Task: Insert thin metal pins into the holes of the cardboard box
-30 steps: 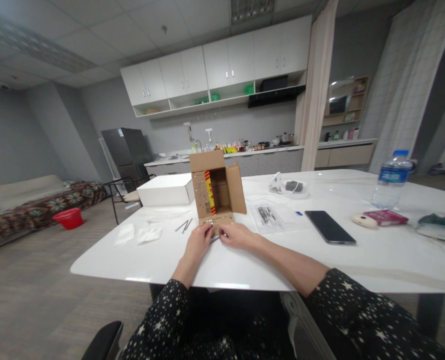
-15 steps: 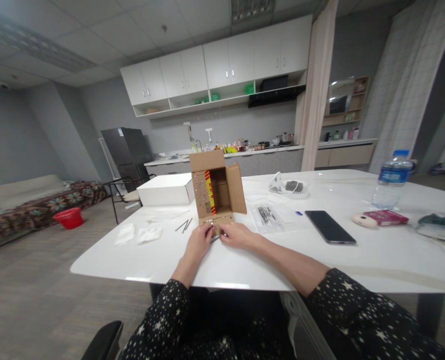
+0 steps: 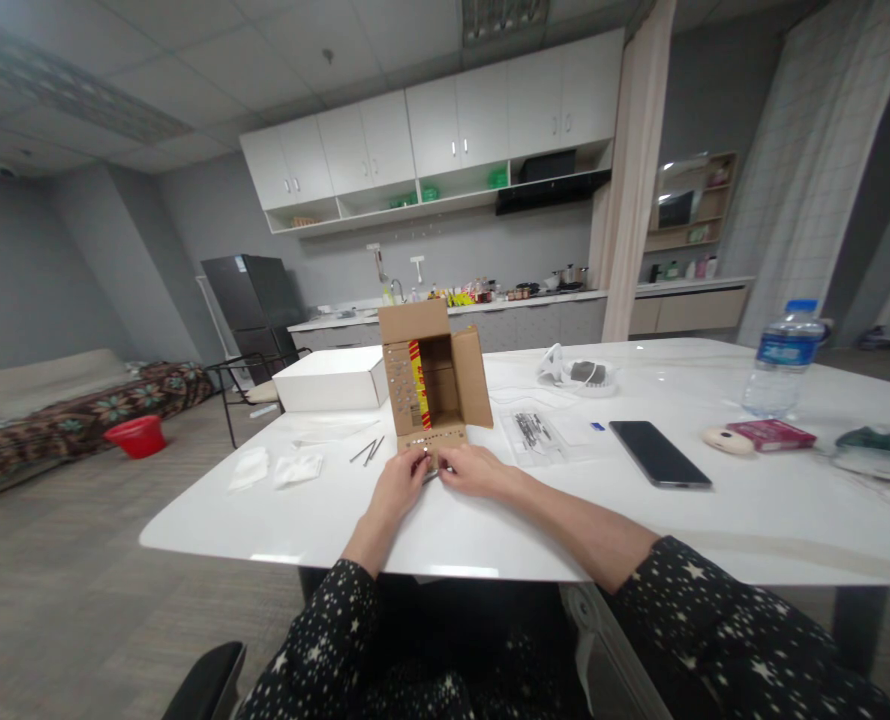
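Note:
An opened cardboard box [image 3: 477, 385] lies on its side with its mouth toward me and its flaps spread. Small shiny bits dot its left flap and the lower flap, and a red and yellow strip runs down the left flap. At the near edge of the lower flap, my left hand [image 3: 402, 477] has its fingertips pinched together. My right hand [image 3: 471, 470] is just beside it, fingers curled and closed at the same flap. Whatever the fingertips hold is too small to make out. A thin object under the hands is mostly covered.
Left of the box are thin metal tools [image 3: 372, 451], tissues [image 3: 297, 470] and a white box [image 3: 331, 380]. To the right lie a clear plastic bag [image 3: 539, 437], a phone [image 3: 659, 453], a maroon box [image 3: 775, 434] and a water bottle [image 3: 779, 365]. A white corded device [image 3: 584, 374] sits behind.

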Demonstrator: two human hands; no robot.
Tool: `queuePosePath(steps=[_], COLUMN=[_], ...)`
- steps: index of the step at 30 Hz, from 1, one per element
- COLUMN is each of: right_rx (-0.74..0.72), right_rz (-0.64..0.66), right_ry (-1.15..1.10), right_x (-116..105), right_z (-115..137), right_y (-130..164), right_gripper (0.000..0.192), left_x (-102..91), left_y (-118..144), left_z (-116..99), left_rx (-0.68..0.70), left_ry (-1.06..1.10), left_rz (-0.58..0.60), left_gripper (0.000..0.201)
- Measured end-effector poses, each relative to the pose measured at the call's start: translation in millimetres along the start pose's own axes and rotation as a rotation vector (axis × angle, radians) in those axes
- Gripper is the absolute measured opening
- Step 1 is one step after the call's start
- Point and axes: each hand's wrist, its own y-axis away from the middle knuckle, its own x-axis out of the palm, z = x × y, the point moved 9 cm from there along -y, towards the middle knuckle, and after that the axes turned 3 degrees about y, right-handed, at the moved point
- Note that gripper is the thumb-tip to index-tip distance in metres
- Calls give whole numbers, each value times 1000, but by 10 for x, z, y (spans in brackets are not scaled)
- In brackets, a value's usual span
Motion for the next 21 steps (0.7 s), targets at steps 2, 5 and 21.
queuePosePath(steps=[2,5,21], right_rx=[-5,-4,6], right_rz=[-4,-4,9], right_ry=[1,8,31], right_x=[5,22,51], right_z=[-2,-15,-34], right_y=[-1,-8,-13], right_gripper=[29,28,31], left_x=[12,22,54], left_y=[0,1,18], left_z=[2,1,14], left_rx=[0,-2,-41], left_ry=[6,8,-18], left_rz=[10,19,57], left_gripper=[22,22,21])
